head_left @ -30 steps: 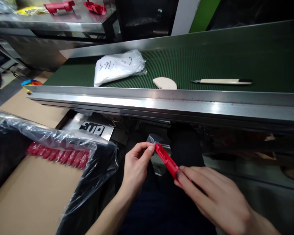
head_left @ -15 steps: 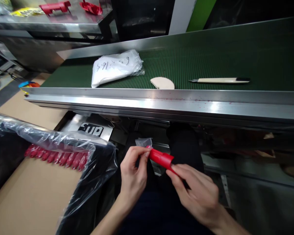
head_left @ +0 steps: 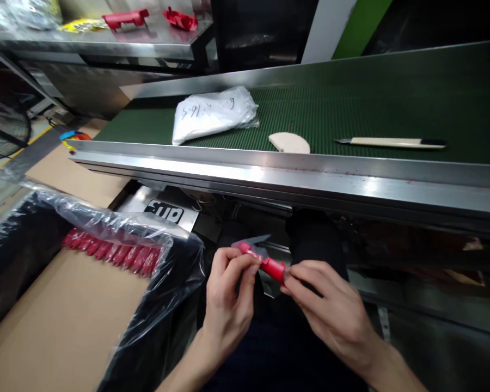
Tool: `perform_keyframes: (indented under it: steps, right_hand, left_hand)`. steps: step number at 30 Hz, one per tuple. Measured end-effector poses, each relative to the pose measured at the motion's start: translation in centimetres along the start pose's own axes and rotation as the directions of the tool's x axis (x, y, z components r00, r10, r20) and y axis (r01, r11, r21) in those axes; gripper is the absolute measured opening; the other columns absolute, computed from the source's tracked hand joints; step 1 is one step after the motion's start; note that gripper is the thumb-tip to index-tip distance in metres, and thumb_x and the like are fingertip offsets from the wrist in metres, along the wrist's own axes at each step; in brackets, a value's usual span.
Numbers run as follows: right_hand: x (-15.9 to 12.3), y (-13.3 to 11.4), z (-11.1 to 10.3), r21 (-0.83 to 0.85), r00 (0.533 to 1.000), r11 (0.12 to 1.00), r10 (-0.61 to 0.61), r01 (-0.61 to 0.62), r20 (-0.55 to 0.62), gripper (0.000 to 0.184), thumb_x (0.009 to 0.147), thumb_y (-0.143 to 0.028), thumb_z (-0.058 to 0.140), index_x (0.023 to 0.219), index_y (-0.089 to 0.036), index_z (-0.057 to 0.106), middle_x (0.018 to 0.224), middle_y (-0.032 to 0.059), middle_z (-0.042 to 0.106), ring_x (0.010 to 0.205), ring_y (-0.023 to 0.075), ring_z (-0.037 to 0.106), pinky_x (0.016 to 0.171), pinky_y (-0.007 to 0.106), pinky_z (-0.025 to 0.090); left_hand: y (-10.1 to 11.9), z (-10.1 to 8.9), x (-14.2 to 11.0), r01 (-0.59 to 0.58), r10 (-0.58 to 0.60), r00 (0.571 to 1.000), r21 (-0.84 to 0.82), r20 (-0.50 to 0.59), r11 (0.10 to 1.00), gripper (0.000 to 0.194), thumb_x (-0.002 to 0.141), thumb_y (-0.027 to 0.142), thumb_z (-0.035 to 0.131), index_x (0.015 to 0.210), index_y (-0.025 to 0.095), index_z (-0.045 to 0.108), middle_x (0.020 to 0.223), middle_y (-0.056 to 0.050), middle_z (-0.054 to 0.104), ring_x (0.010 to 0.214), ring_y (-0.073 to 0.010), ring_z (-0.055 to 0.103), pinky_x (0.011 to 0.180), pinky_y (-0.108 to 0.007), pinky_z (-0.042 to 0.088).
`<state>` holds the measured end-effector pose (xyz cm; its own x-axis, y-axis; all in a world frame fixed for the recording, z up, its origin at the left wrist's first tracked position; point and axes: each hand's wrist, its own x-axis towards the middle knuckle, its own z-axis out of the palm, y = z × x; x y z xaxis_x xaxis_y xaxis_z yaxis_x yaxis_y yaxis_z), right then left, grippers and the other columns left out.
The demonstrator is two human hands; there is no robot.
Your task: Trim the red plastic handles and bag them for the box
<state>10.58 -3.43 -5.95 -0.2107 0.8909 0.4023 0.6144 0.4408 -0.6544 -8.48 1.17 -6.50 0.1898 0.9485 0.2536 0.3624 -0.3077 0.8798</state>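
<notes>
Above my lap, both hands hold a tube-shaped red plastic part (head_left: 273, 269), tilted down toward the right. A clear plastic bag (head_left: 260, 239) lies over its left portion, and a loose flap of film sticks out there. My left hand (head_left: 231, 291) is closed, with thumb and fingertips pinching the part and the film around its middle. At the right end, my right hand (head_left: 332, 307) is closed on the part, fingertips pressed together. The fingers hide some of the part, so how far the bag covers it I cannot tell.
A lined box (head_left: 69, 310) with several bagged red parts (head_left: 110, 253) stands at left. Ahead, behind a metal rail (head_left: 245, 169), a green conveyor belt carries a white bag pack (head_left: 214, 114), a cream half-round piece (head_left: 289, 142) and a knife (head_left: 396, 142). Red parts (head_left: 126, 19) lie on a back bench.
The clear bag has come further over the red part, whose left end now sits inside the film. Both hands are closer together. The whole view has swung slightly left.
</notes>
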Motion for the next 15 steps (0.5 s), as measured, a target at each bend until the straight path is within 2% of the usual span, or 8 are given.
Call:
perform_keyframes:
  steps: [2,4,6,8,10,13,14,15]
  right_hand:
    - [0.6,0.4,-0.9,-0.124,0.974,0.984,-0.104,0.13,0.2,0.031,0.089,-0.009,0.057,0.116,-0.021,0.065,0.11,0.0078,0.068,0.107,0.0264,0.056,0.084,0.04,0.055]
    - [1.2,0.4,-1.0,-0.18,0.932,0.96,-0.145,0.213,0.332,0.028,0.091,-0.011,0.053,0.114,-0.02,0.065,0.121,0.0105,0.063,0.115,0.0295,0.052,0.087,0.044,0.055]
    - [1.6,0.1,-0.5,-0.117,0.908,0.97,-0.152,0.212,0.39,0.026,0.091,-0.009,0.049,0.109,-0.019,0.065,0.125,0.012,0.06,0.116,0.0286,0.053,0.085,0.042,0.056]
    - [2.0,-0.3,0.3,0.007,0.885,0.984,-0.165,0.18,0.435,0.029,0.092,-0.008,0.044,0.112,-0.019,0.062,0.121,0.0129,0.062,0.107,0.0233,0.06,0.08,0.034,0.058]
    - [2.3,-0.8,1.0,0.118,0.894,0.979,-0.199,0.165,0.402,0.03,0.094,-0.01,0.045,0.119,-0.019,0.059,0.112,0.0108,0.067,0.096,0.0186,0.065,0.076,0.026,0.059]
    - [2.9,-1.3,1.5,0.159,0.951,0.978,-0.171,0.133,0.256,0.029,0.09,-0.016,0.057,0.117,-0.024,0.063,0.104,0.0042,0.071,0.088,0.0175,0.07,0.076,0.021,0.059]
    - [3.1,-1.2,1.7,0.172,0.962,0.979,-0.152,0.114,0.228,0.028,0.086,-0.019,0.064,0.113,-0.026,0.065,0.101,0.0023,0.072,0.084,0.0181,0.071,0.074,0.021,0.06]
    - [3.5,-1.1,1.8,0.191,0.966,0.977,-0.135,0.093,0.22,0.026,0.083,-0.023,0.069,0.108,-0.028,0.068,0.097,0.0008,0.073,0.079,0.0185,0.071,0.07,0.022,0.061]
  left_hand:
    - [0.2,-0.3,-0.1,0.042,-0.042,0.998,-0.009,0.052,0.999,0.016,0.094,0.01,0.05,0.095,0.02,0.062,0.092,-0.004,0.052,0.087,-0.0152,0.054,0.077,-0.027,0.045]
    - [0.7,-0.3,-0.6,0.061,-0.058,0.99,-0.025,0.127,0.998,0.016,0.095,0.012,0.049,0.091,0.02,0.063,0.091,-0.004,0.054,0.086,-0.016,0.054,0.077,-0.029,0.046]
    - [1.4,-0.5,-1.2,0.043,-0.034,0.98,-0.044,0.195,0.998,0.015,0.094,0.013,0.049,0.091,0.02,0.062,0.09,-0.005,0.057,0.086,-0.0173,0.055,0.08,-0.032,0.047]
    - [2.0,-1.1,-1.5,0.035,-0.016,0.975,-0.085,0.221,0.996,0.014,0.093,0.014,0.049,0.091,0.02,0.062,0.091,-0.005,0.057,0.087,-0.0177,0.055,0.083,-0.034,0.048]
    - [2.1,-2.2,-1.7,0.026,0.008,0.975,-0.147,0.223,0.989,0.011,0.092,0.018,0.056,0.101,0.02,0.061,0.103,-0.007,0.059,0.097,-0.0196,0.056,0.09,-0.036,0.048]
    - [1.1,-4.3,-2.4,-0.02,0.066,0.956,-0.162,0.285,0.987,0.062,0.081,0.025,0.074,0.135,0.025,0.044,0.132,-0.012,0.051,0.119,-0.0257,0.052,0.099,-0.038,0.048]
    - [0.6,-4.9,-2.8,-0.045,0.086,0.952,-0.146,0.293,0.988,0.072,0.079,0.021,0.073,0.141,0.026,0.037,0.132,-0.012,0.051,0.117,-0.0258,0.054,0.097,-0.038,0.05]
    - [0.1,-5.4,-3.3,-0.072,0.104,0.955,-0.124,0.277,0.99,0.073,0.08,0.016,0.068,0.143,0.028,0.033,0.126,-0.011,0.055,0.11,-0.0244,0.058,0.092,-0.036,0.052]
